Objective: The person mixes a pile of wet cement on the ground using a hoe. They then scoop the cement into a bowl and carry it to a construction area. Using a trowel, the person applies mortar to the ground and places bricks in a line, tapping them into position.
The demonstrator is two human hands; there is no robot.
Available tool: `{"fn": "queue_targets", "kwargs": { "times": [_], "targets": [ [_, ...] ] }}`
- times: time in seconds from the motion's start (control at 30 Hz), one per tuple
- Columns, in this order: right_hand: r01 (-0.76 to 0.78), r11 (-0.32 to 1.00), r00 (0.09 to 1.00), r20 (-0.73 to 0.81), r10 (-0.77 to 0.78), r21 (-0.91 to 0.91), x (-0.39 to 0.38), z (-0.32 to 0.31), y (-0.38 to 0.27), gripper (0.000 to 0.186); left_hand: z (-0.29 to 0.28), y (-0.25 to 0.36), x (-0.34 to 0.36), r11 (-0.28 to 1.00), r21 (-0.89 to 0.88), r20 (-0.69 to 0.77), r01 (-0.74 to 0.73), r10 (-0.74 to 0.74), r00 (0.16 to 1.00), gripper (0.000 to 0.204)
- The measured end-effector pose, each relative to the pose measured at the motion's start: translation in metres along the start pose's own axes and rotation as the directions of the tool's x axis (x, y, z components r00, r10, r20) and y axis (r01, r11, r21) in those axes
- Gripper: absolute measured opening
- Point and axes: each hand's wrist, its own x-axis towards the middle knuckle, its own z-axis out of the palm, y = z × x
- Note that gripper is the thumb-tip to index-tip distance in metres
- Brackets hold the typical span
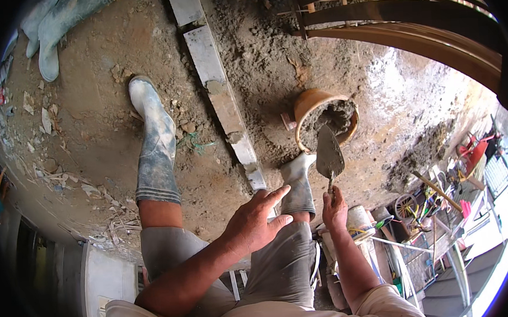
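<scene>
My right hand (334,210) is closed around the handle of a pointed trowel (329,154). Its grey, mortar-smeared blade points away from me, with the tip at the near rim of a round tan bucket (304,104). Wet grey mortar (336,116) fills part of that bucket. My left hand (256,221) hovers over my right knee, thumb and fingers apart, with nothing visible in it. Just beyond it ends a row of pale blocks (206,54), laid end to end across the ground, with patches of mortar at some joints.
My boots (155,132) straddle the block row. Another person's boots (49,43) stand at the far left. Dark curved slats (403,33) rise at the far right. Tools and clutter (420,206) lie to the right; rubble (87,189) covers the left ground.
</scene>
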Motion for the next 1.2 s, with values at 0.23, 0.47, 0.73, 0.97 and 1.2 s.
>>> {"fn": "queue_targets", "kwargs": {
  "times": [0.23, 0.47, 0.73, 0.97, 1.2],
  "targets": [
    [-0.218, 0.975, 0.962, 0.177, 0.208, 0.042, 0.024, -0.006, 0.035, 0.033, 0.047, -0.059, 0.038, 0.956, 0.258, 0.129, 0.138, -0.176, 0.976, 0.057],
    [-0.577, 0.492, 0.816, 0.483, 0.318, 0.652, 0.055, 0.036, -0.054, 0.029, 0.059, -0.078, 0.045, 0.941, 0.279, 0.118, 0.194, -0.234, 0.965, 0.058],
    [-0.366, 0.318, 0.917, 0.279, 0.286, 0.875, 0.078, 0.063, -0.059, 0.023, 0.057, -0.083, 0.048, 0.947, 0.259, 0.111, 0.190, -0.224, 0.968, 0.057],
    [-0.203, 0.537, 0.979, 0.170, 0.111, 0.819, 0.070, 0.061, -0.002, 0.027, 0.055, -0.088, 0.047, 0.951, 0.246, 0.115, 0.186, -0.220, 0.969, 0.058],
    [-0.076, 0.686, 0.985, 0.160, -0.059, 0.724, 0.041, 0.032, -0.004, 0.043, 0.052, -0.089, 0.044, 0.949, 0.239, 0.178, 0.206, -0.251, 0.951, 0.065]
  ]
}}
